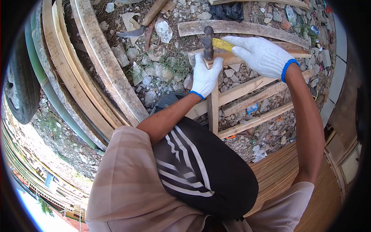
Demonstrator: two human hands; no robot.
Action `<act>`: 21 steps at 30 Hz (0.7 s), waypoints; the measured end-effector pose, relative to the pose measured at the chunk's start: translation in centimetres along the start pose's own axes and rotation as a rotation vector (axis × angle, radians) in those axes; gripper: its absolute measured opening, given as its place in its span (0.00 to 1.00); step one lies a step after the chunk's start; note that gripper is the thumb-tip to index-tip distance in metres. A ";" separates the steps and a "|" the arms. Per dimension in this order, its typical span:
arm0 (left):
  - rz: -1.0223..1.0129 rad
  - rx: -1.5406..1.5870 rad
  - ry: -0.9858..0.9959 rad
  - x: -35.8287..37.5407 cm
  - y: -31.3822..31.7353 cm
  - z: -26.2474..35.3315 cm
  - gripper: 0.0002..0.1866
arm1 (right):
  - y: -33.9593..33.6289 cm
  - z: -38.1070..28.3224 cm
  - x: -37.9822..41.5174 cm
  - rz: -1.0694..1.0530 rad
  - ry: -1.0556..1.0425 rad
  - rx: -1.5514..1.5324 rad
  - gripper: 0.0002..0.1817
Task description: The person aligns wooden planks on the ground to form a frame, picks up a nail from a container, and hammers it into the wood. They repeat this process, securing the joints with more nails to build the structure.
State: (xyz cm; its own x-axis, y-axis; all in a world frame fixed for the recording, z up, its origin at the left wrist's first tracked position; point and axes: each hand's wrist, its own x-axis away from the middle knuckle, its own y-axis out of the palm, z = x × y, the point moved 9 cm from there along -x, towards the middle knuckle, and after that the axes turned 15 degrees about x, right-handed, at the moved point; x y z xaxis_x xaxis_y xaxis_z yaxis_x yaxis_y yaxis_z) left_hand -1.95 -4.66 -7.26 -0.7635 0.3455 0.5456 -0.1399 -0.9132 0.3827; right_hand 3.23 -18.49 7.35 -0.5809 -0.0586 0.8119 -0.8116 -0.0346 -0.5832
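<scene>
My right hand [261,54], in a white knit glove with a blue cuff, is wrapped round the yellow handle of a hammer [208,43]. The dark metal head is right at the end of a narrow wooden strip [213,110]. My left hand [205,77], gloved the same way, grips this strip near its top end, thumb and fingers on either side. Beneath the hammer, a wooden board [232,58] lies crosswise at the strip's end. The strip overlaps further crosswise boards [247,88] lower down. Any nail under the hammer head is hidden.
Rubble and stones [154,69] cover the ground. Long planks [102,58] and a green bamboo pole [58,104] curve along the left, beside a tire [24,81]. A machete-like blade [131,33] with a wooden handle lies at the top. A black plastic bag [228,11] sits beyond the hammer.
</scene>
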 end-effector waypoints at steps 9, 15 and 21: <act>0.010 0.132 -0.006 0.0 0.3 -0.1 0.23 | -2.6 1.1 1.4 0.430 0.023 -0.281 0.27; -0.011 0.103 -0.006 0.0 0.3 -0.1 0.23 | -1.8 0.5 0.4 0.390 -0.081 -0.041 0.27; -0.005 0.112 0.012 -0.2 0.3 -0.3 0.22 | -2.0 2.3 1.5 0.529 0.069 -0.243 0.27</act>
State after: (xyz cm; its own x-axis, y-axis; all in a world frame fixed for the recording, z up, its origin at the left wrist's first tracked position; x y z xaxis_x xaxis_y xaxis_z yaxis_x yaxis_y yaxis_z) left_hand -2.02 -5.04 -7.48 -0.7704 0.3471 0.5348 -0.0733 -0.8815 0.4665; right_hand 4.10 -20.79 9.64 -0.9070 0.0598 0.4170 -0.3967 0.2115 -0.8932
